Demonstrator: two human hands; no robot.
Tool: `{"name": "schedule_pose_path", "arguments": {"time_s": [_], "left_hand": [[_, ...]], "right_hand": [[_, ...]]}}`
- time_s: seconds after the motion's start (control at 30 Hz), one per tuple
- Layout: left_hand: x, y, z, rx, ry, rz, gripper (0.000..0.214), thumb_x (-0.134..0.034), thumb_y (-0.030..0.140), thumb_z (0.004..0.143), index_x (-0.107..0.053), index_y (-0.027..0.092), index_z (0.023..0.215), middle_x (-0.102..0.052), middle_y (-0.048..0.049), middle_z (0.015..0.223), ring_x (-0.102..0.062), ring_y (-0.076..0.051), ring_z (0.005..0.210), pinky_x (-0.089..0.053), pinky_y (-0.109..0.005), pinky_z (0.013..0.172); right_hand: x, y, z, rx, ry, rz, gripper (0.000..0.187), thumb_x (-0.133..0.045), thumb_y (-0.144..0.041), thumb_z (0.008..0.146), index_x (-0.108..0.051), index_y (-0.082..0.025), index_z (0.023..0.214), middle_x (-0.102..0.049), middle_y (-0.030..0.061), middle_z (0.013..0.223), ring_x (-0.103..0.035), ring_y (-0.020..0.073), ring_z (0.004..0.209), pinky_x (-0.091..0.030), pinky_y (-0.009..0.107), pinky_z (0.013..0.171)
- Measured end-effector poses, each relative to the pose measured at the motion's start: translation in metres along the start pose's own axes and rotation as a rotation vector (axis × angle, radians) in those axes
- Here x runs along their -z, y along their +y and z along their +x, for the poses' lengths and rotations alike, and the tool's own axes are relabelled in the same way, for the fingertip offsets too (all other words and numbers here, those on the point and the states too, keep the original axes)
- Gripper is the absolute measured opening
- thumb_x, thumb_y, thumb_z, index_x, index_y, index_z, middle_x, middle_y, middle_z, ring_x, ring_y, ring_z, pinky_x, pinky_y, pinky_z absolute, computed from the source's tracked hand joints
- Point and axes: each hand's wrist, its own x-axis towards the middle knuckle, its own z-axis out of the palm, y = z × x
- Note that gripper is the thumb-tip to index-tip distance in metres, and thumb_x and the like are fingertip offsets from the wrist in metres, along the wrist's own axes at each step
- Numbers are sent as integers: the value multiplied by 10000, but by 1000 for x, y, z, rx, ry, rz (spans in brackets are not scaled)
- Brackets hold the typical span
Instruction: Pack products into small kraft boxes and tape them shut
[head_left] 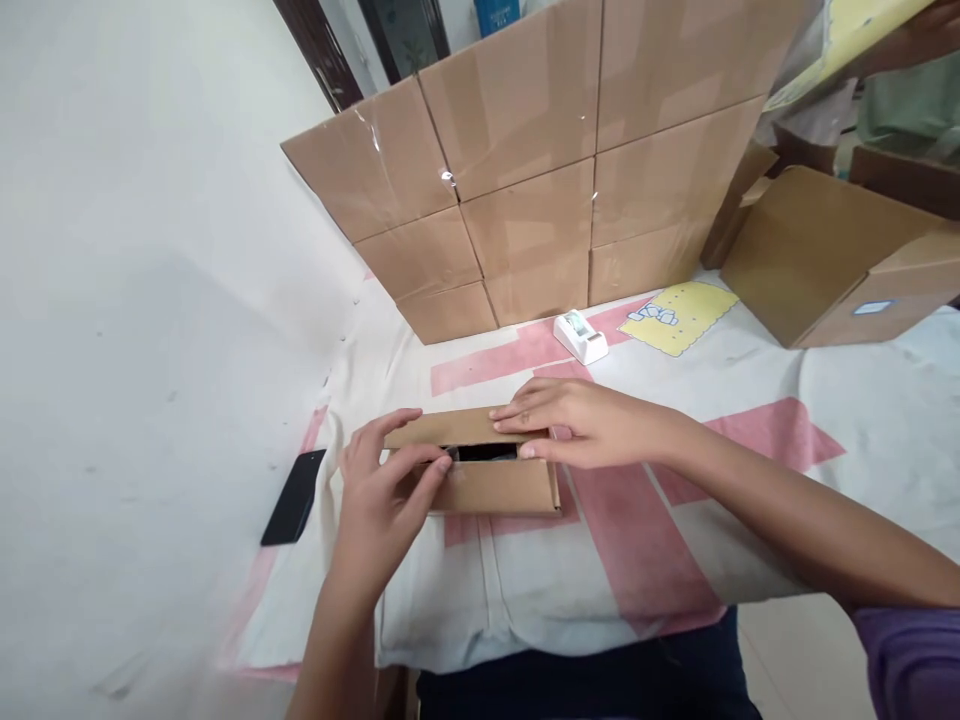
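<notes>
A small brown cardboard box (pixel 495 488) lies on the cloth in front of me. Its two top flaps leave a narrow gap between them, dark inside; the contents cannot be made out. My left hand (pixel 390 475) is at the box's left end, thumb and index finger pinched together at the edge of the gap, the other fingers reaching over the far flap (pixel 450 427). From the right, my right hand (pixel 566 420) presses on the box, fingers along the far flap and thumb on the near flap's edge.
A large taped cardboard panel (pixel 525 220) stands behind. Before it are a small white device (pixel 580 337) and a yellow sheet (pixel 679 315). An open carton (pixel 832 260) is at the right. A black phone (pixel 293 498) lies left, beside the white wall (pixel 135 350).
</notes>
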Motion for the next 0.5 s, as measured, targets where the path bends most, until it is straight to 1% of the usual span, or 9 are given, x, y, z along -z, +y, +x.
{"name": "schedule_pose_path", "arguments": {"time_s": [0.07,0.13,0.17,0.23,0.33,0.43,0.5], "left_hand": [[0,-1,7,99,-114,-88,177,-611,369,933,-718,259,846,-657,-43,1133,-631,-219,1060,-482,-399,912],[-2,-2,16,196,-247,-207,239,-593,422,929,-712,244,822,-665,-35,1000,-642,-184,917,-495,-324,770],[-4,-3,21,232,-303,-252,252,-595,434,919,-711,239,810,-663,-31,959,-635,-175,871,-486,-306,728],[-7,-4,29,276,-381,-285,239,-611,428,895,-714,238,794,-659,-25,910,-620,-170,828,-470,-301,711],[-13,-5,35,307,-416,-249,206,-638,416,867,-716,242,789,-651,-13,882,-602,-164,812,-457,-311,742],[-16,-5,35,325,-395,-230,184,-660,416,843,-711,240,830,-628,-5,862,-581,-156,788,-446,-306,739],[-18,-4,34,332,-385,-230,179,-664,412,828,-705,239,843,-613,2,844,-565,-152,775,-433,-302,733]], "right_hand": [[1,3,-1,-7,-21,16,326,-558,-359,1000,-722,-254,1262,-688,60,1335,-624,234,1188,-479,403,1005],[3,6,0,-24,-47,35,323,-538,-363,1012,-734,-240,1238,-692,59,1330,-622,228,1189,-478,386,994],[3,6,0,-31,-59,37,323,-543,-372,1009,-737,-237,1230,-690,57,1333,-618,230,1195,-476,382,991],[4,6,0,-35,-74,27,320,-576,-388,989,-743,-242,1219,-684,54,1343,-618,239,1190,-477,384,978],[3,7,-1,-20,-65,20,309,-609,-390,968,-748,-253,1208,-673,54,1359,-627,245,1157,-479,391,959],[2,8,-2,-6,-56,36,302,-590,-382,983,-753,-237,1191,-690,67,1326,-628,245,1148,-474,387,956],[2,8,-2,-10,-39,29,291,-589,-384,983,-763,-233,1160,-722,67,1258,-638,243,1121,-476,379,943]]}}
